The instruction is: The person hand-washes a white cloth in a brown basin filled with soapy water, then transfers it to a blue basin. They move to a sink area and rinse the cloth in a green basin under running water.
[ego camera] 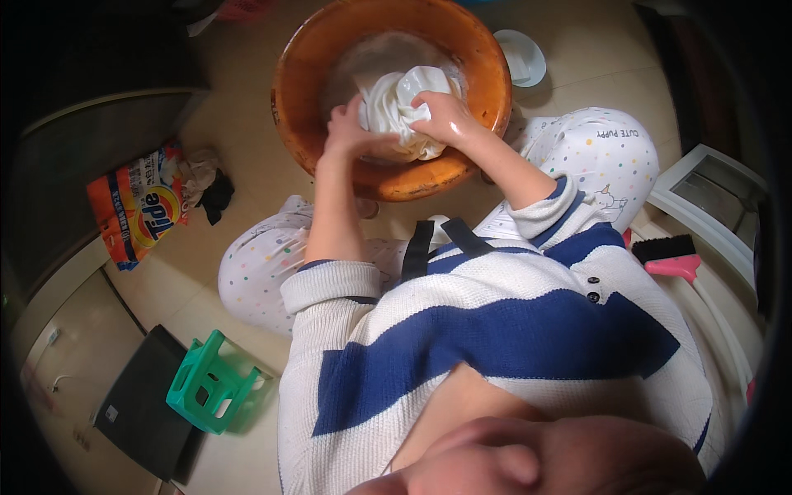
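Bunched white wet fabric [396, 111] is gripped between my two hands, low inside a large orange-brown basin [297, 93]. My left hand [352, 131] holds the bundle's left side, its thumb reaching across the near edge. From the right, my right hand [444, 116] presses its fingers and thumb into the folds. Cloudy water [383, 52] shows in the basin beyond the fabric. Between my knees stands the basin, its rim worn dark in places.
A white bowl [529, 59] holding a pale block sits right of the basin. At left lie an orange Tide bag [139, 210] and small dark and light cloths [207, 179]. A green plastic stool [213, 383] is lower left. A pink-headed brush [668, 260] is at right.
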Demonstrator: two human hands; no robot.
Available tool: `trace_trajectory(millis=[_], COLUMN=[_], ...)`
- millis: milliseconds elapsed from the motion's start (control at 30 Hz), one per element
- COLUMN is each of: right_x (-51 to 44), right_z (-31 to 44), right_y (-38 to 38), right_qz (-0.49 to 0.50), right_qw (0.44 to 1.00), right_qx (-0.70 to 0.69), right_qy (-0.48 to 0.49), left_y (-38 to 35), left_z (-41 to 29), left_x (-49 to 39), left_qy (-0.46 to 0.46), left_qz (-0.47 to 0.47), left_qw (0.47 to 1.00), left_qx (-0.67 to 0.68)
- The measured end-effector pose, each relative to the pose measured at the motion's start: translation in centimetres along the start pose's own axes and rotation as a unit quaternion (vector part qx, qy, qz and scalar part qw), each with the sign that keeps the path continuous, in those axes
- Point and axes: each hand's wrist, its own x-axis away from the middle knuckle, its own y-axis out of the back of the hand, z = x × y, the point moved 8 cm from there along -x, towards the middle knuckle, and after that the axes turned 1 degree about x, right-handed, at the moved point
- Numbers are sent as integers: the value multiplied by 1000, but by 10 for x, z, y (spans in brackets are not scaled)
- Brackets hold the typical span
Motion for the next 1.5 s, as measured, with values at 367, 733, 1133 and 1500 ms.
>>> trace_trajectory(millis=[367, 733, 1133, 1500], right_x=[-21, -85, -99, -19], right_z=[-29, -82, -54, 16], right_y=[-45, -73, -10, 48], right_qz=[59, 214, -97, 49], right_qw=[956, 948, 953, 997], right_qx=[250, 160, -268, -61], right_qy=[-142, -171, -105, -24], left_y=[-68, -122, -17, 19], left_z=[-32, 61, -3, -25], left_x=[-16, -100, -30, 26], left_qy=[87, 121, 36, -36], left_qz=[72, 198, -64, 114], left_qw=[982, 972, 964, 959], left_qx=[-154, -21, 257, 255])
